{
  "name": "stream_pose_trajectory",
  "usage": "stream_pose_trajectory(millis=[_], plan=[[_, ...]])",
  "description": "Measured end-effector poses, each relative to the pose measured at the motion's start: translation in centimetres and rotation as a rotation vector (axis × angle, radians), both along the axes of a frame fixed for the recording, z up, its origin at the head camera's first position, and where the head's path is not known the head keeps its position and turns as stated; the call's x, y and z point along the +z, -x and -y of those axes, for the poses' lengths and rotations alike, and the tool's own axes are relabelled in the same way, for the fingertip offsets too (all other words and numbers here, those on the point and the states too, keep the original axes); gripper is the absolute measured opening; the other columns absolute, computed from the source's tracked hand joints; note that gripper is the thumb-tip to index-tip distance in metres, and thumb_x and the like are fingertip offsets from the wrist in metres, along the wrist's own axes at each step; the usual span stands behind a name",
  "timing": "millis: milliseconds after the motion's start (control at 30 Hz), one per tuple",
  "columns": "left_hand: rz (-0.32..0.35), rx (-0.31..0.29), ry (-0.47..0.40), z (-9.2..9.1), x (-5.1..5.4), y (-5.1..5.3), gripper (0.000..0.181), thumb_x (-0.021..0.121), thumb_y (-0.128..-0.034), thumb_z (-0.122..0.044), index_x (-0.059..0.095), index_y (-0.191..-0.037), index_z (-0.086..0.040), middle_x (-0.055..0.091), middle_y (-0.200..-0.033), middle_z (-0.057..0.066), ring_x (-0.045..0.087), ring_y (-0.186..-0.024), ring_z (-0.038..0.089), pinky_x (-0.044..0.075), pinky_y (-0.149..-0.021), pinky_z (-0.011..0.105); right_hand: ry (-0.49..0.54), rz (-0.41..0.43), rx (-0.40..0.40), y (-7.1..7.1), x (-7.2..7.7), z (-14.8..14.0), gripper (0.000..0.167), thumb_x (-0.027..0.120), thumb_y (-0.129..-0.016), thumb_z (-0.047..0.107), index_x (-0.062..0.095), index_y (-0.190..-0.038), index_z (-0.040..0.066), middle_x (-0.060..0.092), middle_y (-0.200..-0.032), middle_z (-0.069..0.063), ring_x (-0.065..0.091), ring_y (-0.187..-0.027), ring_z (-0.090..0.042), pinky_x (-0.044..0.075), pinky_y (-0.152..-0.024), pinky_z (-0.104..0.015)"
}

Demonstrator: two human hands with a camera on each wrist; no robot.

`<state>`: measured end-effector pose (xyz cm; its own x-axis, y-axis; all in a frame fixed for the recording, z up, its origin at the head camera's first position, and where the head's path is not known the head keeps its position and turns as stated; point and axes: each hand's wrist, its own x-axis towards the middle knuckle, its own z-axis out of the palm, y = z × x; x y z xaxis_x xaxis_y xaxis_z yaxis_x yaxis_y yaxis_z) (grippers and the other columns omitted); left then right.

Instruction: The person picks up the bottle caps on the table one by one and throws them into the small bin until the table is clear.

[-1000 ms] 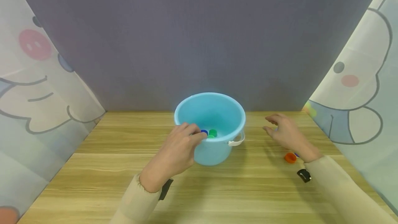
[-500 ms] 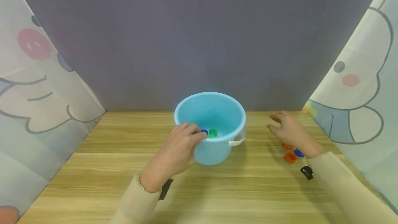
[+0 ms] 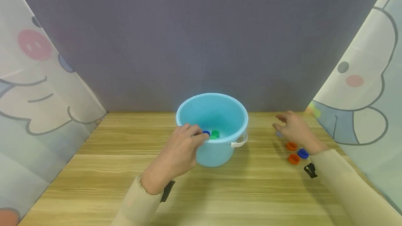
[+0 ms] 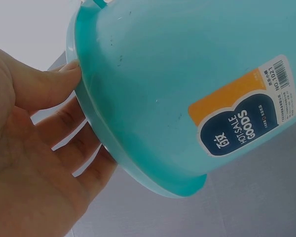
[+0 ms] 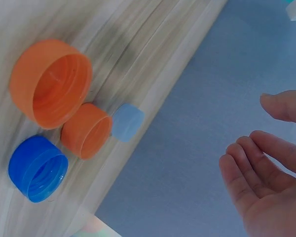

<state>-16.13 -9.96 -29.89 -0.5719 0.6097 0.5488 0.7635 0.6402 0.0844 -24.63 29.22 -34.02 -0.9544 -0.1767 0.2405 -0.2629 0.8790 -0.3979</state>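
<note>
My left hand (image 3: 180,149) grips the near-left rim of a light blue bucket (image 3: 216,154). In the left wrist view the thumb (image 4: 49,86) presses the rim from outside, and the other fingers pass over to the inner side. A dark blue bottle cap (image 3: 206,133) and green bottle caps (image 3: 215,133) lie in the bucket. My right hand (image 3: 295,130) hovers over the table's right side, fingers loosely bent and holding nothing. Close to it lie two orange bottle caps (image 5: 27,84), a blue bottle cap (image 5: 27,165) and a pale blue bottle cap (image 5: 129,121).
The bucket's white handle (image 3: 239,143) hangs at its right side. A wooden table (image 3: 245,198) lies beneath everything. Behind it rises a grey wall (image 3: 207,37), with cartoon-printed sheets (image 3: 358,90) at both sides.
The right hand has drifted slightly right and away, uncovering the caps on the table. The left hand and the bucket have stayed in place.
</note>
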Motion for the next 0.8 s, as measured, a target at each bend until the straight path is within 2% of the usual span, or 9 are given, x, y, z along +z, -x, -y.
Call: stream_pose_trajectory(millis=[500, 800], plan=[[-0.020, -0.007, -0.002, 0.0, 0.0, 0.0, 0.039, 0.066, -0.0796, 0.017, 0.077, -0.106, -0.008, 0.066, -0.097, 0.002, 0.057, -0.090, 0.023, 0.050, -0.080, 0.041, -0.012, 0.069, -0.012, 0.8, -0.5, -0.9, 0.052, 0.065, -0.097, 0.021, 0.055, -0.128, -0.019, 0.054, -0.122, -0.039, 0.056, -0.111, -0.056, 0.046, -0.093, -0.066], [-0.021, -0.005, -0.001, 0.0, -0.1, 0.1, 0.041, 0.066, -0.0785, 0.018, 0.077, -0.106, -0.010, 0.067, -0.098, 0.002, 0.059, -0.091, 0.023, 0.051, -0.080, 0.040, -0.038, 0.061, 0.003, 1.7, -1.0, -1.8, 0.050, 0.066, -0.096, 0.019, 0.057, -0.125, -0.021, 0.055, -0.124, -0.042, 0.056, -0.110, -0.057, 0.046, -0.092, -0.066]])
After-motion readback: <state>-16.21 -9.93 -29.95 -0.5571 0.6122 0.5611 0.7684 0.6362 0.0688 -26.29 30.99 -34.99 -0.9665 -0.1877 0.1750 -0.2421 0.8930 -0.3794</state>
